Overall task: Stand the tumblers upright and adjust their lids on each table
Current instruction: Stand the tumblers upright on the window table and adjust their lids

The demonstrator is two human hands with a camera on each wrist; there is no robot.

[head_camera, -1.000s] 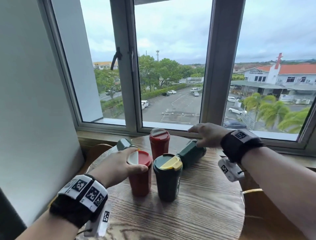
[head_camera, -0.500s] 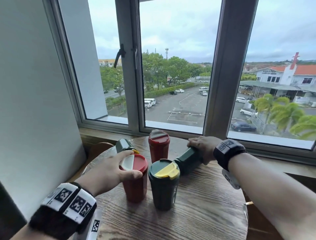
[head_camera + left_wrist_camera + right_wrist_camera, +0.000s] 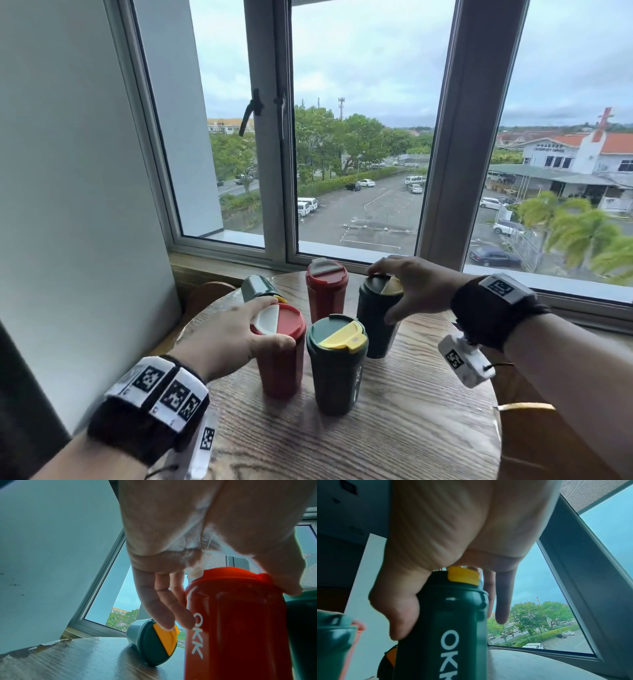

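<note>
On the round wooden table (image 3: 394, 428) my left hand (image 3: 278, 321) grips the red-and-white lid of the near red tumbler (image 3: 281, 363) from above, thumb on the front rim. Its fingers (image 3: 171, 615) hang down the far side of that tumbler (image 3: 240, 628). My right hand (image 3: 382, 294) holds the lid of an upright dark green tumbler (image 3: 375, 329) with a yellow flap; the thumb and fingers (image 3: 502, 601) clasp its top (image 3: 447, 628). A green tumbler with a yellow flap (image 3: 337, 363) stands in front. A second red tumbler (image 3: 327, 291) stands behind. A grey-green tumbler (image 3: 257, 289) lies on its side at back left (image 3: 154, 642).
The window sill (image 3: 219, 263) and window frame run close behind the table. A white wall (image 3: 68, 205) closes the left side. Wooden chair backs show at back left (image 3: 205, 294) and lower right (image 3: 527, 407). Bare tabletop lies toward me.
My right hand took hold of the dark green tumbler that lay on its side and stood it upright. My left hand stayed on the near red tumbler's lid.
</note>
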